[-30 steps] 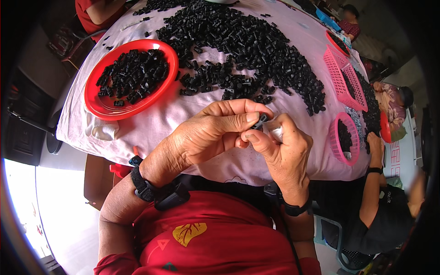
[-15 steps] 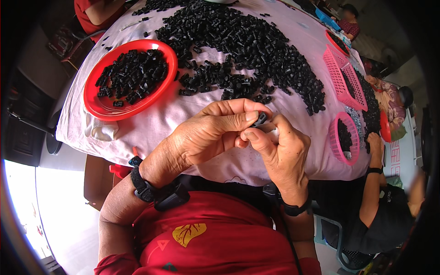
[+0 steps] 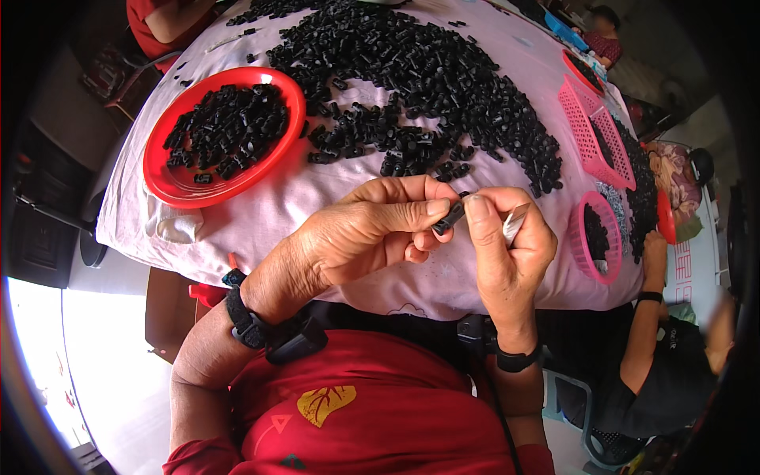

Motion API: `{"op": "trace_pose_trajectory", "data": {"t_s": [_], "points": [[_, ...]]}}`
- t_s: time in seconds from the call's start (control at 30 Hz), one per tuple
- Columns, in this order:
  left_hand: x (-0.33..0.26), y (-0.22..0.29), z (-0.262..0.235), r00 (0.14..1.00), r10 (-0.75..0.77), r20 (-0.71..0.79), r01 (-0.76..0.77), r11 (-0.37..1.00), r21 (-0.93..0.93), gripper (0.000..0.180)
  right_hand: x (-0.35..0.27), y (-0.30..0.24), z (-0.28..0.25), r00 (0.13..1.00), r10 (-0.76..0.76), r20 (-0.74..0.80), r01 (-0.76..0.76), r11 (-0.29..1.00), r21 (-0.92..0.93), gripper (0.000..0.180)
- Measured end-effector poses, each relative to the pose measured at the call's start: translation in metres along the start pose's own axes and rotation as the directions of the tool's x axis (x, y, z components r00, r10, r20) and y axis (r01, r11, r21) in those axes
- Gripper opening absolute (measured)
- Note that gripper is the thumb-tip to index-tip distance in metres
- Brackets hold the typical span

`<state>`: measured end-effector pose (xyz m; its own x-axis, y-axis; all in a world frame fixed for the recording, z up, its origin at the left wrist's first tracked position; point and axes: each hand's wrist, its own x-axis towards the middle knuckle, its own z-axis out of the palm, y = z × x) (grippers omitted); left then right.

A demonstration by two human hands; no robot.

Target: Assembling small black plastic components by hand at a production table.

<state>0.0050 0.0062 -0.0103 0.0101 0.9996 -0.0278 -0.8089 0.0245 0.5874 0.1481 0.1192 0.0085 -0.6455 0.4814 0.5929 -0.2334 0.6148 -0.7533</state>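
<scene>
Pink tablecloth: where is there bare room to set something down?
Bare cloth shows between the red plate and the left hand, and between the black pile and the pink rectangular basket. The pile crowds the far middle.

Place: to us it looks a workshop | Signs: heap of black parts [image 3: 396,63], red plate [image 3: 190,194], pink baskets [image 3: 580,119], co-workers [image 3: 669,372] around cloth-covered table [image 3: 261,229]
</scene>
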Motion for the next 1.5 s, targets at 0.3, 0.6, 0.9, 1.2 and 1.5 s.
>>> {"op": "trace_pose_trajectory", "data": {"t_s": [0.3,0.6,0.9,1.2,1.5], "points": [[-0.001,0.003,0.000,0.999,0.004,-0.033,-0.005,1.000,-0.028,0.024,-0.002,-0.001,0.005,0.995,0.074,0.069,-0.085,0.980,0.179,0.013],[-0.001,0.002,0.011,0.964,0.241,-0.110,-0.190,0.918,0.347,0.023,-0.003,-0.004,0.004,1.000,0.015,0.005,-0.015,1.000,0.012,0.015],[-0.002,0.005,0.014,0.930,0.344,-0.134,-0.228,0.821,0.523,0.022,-0.004,0.003,0.007,0.999,-0.013,-0.043,0.013,1.000,-0.021,0.017],[-0.002,0.004,0.015,0.942,0.329,-0.066,-0.258,0.836,0.485,0.026,-0.004,0.001,0.009,0.996,-0.032,-0.085,0.034,0.999,0.015,0.013],[-0.001,0.002,0.012,0.963,0.254,-0.087,-0.222,0.935,0.276,0.028,-0.006,-0.003,0.008,0.993,-0.120,-0.003,0.119,0.987,-0.107,0.018]]}}
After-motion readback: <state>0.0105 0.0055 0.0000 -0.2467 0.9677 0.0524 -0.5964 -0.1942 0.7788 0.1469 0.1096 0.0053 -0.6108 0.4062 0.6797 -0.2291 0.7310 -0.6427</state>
